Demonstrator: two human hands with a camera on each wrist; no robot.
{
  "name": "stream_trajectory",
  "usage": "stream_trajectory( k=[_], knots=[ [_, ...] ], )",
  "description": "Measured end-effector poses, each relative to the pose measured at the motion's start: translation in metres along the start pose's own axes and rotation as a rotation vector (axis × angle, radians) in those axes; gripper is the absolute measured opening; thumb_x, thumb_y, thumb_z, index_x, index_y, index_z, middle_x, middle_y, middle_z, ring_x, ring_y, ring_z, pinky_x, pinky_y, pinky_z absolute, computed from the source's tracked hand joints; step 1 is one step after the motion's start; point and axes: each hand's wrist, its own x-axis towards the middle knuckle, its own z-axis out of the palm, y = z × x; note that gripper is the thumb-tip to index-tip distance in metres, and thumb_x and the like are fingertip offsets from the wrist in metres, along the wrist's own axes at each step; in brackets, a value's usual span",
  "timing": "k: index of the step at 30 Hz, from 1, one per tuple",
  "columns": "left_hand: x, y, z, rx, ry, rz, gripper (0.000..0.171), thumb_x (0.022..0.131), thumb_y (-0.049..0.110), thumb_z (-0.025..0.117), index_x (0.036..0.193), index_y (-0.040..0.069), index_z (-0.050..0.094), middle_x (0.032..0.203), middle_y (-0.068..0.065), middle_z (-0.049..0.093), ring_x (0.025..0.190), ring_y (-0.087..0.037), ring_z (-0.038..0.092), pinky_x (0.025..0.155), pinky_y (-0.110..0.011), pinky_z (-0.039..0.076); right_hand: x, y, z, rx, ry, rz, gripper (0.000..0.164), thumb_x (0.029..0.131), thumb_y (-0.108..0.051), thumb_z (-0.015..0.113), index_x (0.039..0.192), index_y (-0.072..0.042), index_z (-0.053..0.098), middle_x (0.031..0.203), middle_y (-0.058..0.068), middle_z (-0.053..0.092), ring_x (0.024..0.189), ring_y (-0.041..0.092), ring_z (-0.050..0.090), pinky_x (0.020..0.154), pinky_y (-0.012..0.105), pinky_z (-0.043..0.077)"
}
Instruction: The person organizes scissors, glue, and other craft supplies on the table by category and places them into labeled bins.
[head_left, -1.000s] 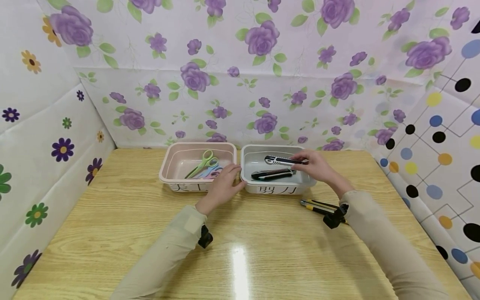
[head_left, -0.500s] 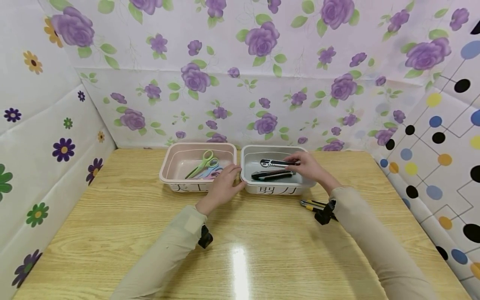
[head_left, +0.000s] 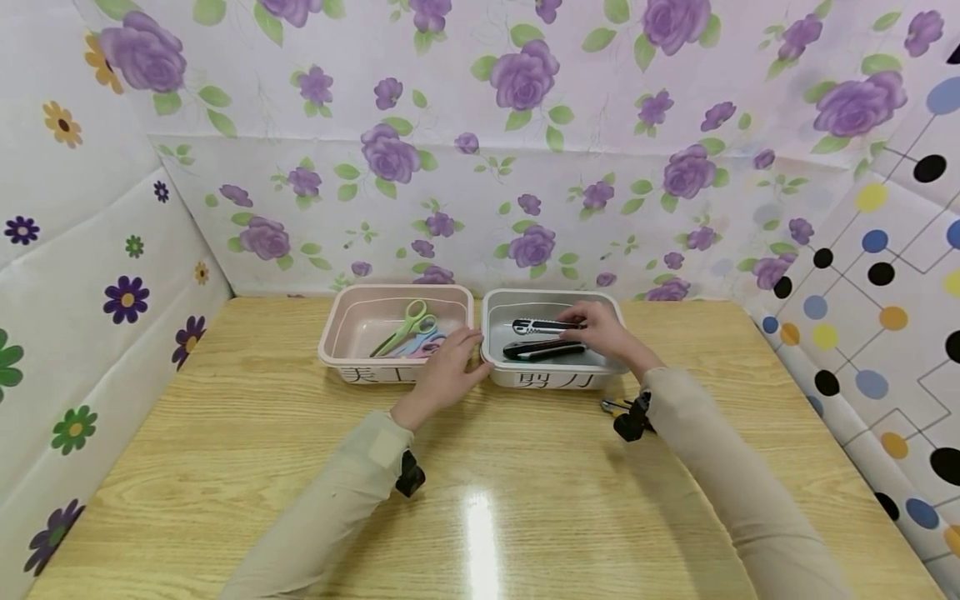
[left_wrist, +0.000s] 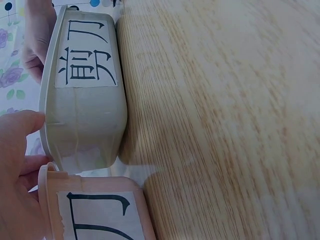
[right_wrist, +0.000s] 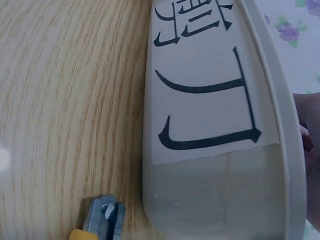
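In the head view a grey bin (head_left: pixel 551 381) holds a black utility knife (head_left: pixel 543 349) with a paler one, a white-and-black utility knife (head_left: pixel 536 327), lying behind it. My right hand (head_left: pixel 598 330) reaches in from the right and pinches the rear end of the white-and-black knife. At the facing corners of the two bins rests my left hand (head_left: pixel 448 367), over the right front corner of the pink bin (head_left: pixel 330 342). Its thumb touches the grey bin's rim in the left wrist view. Green, blue and pink scissors (head_left: pixel 408 332) lie inside the pink bin, partly hidden by the left hand.
A yellow-and-black utility knife (head_left: pixel 617 406) lies on the wooden table (head_left: pixel 247 467) beneath the right wrist, mostly covered by the wrist camera. White labels with black characters mark both bins' fronts. Flower-patterned sheeting (head_left: pixel 450 208) rises right behind the bins.
My right hand has moved left and slightly down inside the grey bin, carrying the white-and-black utility knife with it. The left hand has stayed in place.
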Motion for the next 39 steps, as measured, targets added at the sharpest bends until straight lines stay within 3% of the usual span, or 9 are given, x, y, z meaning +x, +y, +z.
stream_trajectory(
  k=[11,20,29,39],
  knots=[
    [-0.001,0.001,0.0,0.009,0.027,0.022,0.046,0.085,0.025,0.064,0.119,-0.004,0.054,0.124,-0.014,0.052,0.119,-0.026,0.044,0.101,-0.036,0.035,0.004,0.004,0.006,-0.103,-0.009,-0.04,0.02,0.079,-0.002,0.068,0.098,0.004,0.066,0.094,0.016,0.062,0.084,0.026,0.058,0.073,0.039,0.049],
    [-0.002,0.002,0.001,0.006,0.029,0.023,0.046,0.085,0.025,0.064,0.118,-0.005,0.055,0.123,-0.014,0.052,0.118,-0.026,0.045,0.1,-0.035,0.037,0.005,0.004,0.008,-0.135,-0.005,-0.045,0.021,0.079,-0.005,0.069,0.098,0.001,0.067,0.096,0.014,0.063,0.087,0.025,0.059,0.078,0.039,0.05],
    [-0.002,0.002,0.002,0.013,0.022,0.021,0.047,0.085,0.026,0.064,0.119,-0.005,0.054,0.124,-0.013,0.052,0.119,-0.026,0.044,0.1,-0.035,0.036,0.004,0.003,0.002,0.037,0.03,-0.011,0.032,0.081,-0.004,0.067,0.109,0.009,0.06,0.108,0.025,0.059,0.099,0.034,0.056,0.089,0.042,0.046],
    [-0.001,-0.001,0.003,0.018,0.044,0.038,0.047,0.084,0.024,0.066,0.118,-0.006,0.055,0.122,-0.013,0.053,0.118,-0.026,0.045,0.1,-0.034,0.036,-0.004,-0.011,-0.017,0.066,0.027,0.039,0.035,0.083,-0.007,0.066,0.113,0.006,0.058,0.111,0.023,0.057,0.101,0.032,0.055,0.09,0.041,0.045]
  ],
)
